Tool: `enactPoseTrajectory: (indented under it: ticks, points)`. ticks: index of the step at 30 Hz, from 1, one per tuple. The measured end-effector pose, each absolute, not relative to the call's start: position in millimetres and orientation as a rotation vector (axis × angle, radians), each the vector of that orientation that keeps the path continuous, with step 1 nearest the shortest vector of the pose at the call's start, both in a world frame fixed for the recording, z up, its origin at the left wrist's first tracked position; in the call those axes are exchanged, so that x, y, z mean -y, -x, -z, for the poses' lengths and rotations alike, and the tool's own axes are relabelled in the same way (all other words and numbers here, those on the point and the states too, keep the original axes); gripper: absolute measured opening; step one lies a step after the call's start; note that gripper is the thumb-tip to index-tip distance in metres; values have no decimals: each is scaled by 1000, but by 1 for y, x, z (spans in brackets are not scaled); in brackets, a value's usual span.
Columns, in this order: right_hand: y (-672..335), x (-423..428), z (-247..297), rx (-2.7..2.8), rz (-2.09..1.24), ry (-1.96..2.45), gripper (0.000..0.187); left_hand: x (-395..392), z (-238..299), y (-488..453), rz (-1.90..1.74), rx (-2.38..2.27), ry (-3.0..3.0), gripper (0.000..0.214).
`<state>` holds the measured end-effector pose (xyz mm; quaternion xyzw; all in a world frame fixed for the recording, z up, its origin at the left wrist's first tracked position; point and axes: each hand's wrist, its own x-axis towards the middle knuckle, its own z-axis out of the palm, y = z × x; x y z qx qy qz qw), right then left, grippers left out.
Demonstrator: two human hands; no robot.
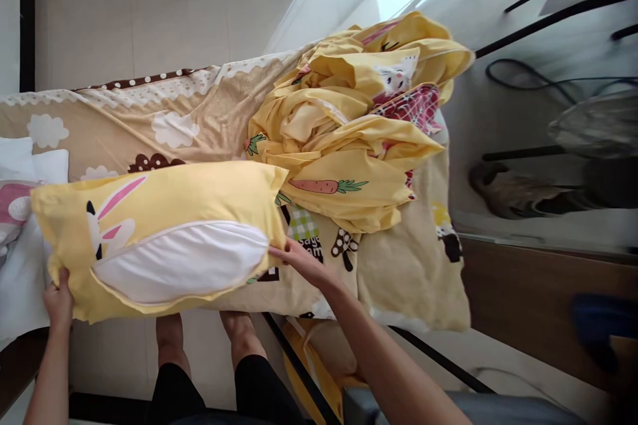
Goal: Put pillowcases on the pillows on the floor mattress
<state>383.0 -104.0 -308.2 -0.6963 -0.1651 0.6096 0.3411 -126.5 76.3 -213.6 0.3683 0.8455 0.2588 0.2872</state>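
Observation:
A pillow in a yellow pillowcase (pixel 199 196) with a rabbit print is stretched between my two hands. Through a long opening in the case, the white inner pillow (pixel 184 262) shows. My left hand (pixel 58 299) grips the lower left corner, thumb on top. At the right end, my right hand (pixel 299 259) pinches the edge of the case near the end of the opening. Beneath and behind lies a beige blanket (pixel 219 123) with cloud prints. Right of the pillow is a crumpled heap of yellow bedding (pixel 343 119) with carrot and rabbit prints.
White pillows or cloths (pixel 24 305) lie at the left edge. Metal frame bars and a black cable (pixel 528 83) are on the right, beside a brown wooden panel (pixel 528 299). Yellow fabric (pixel 312 358) hangs or lies below the bed's near edge.

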Motion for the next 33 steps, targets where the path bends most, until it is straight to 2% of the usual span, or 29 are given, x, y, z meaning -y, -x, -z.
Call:
enactPoseTrajectory:
  ticks: [5,10,14,17,21,27,29,33]
  points:
    - [-372,111,319,739,-1550,2046,57,-32,253,103,-498,-2180,-1382,10]
    - [-341,95,322,837,-1261,2141,59,3,255,7,-384,-1466,-1840,20]
    - [-301,45,323,984,-940,2258,58,-10,268,-87,-281,-879,-2171,39]
    - [-288,8,326,1107,-688,2469,49,-25,285,-136,-116,-834,-2411,48]
    - [-310,-15,331,1226,-638,2566,41,-29,298,-150,243,-886,-2476,58]
    - [-344,-12,293,1281,-592,2350,53,-27,287,-141,635,-758,-2387,67]
    - [-339,-11,272,1232,-584,2223,55,-31,287,-142,725,-711,-2359,61]
    - [-325,-9,244,1269,-621,1954,53,-39,288,-145,886,-660,-2324,30]
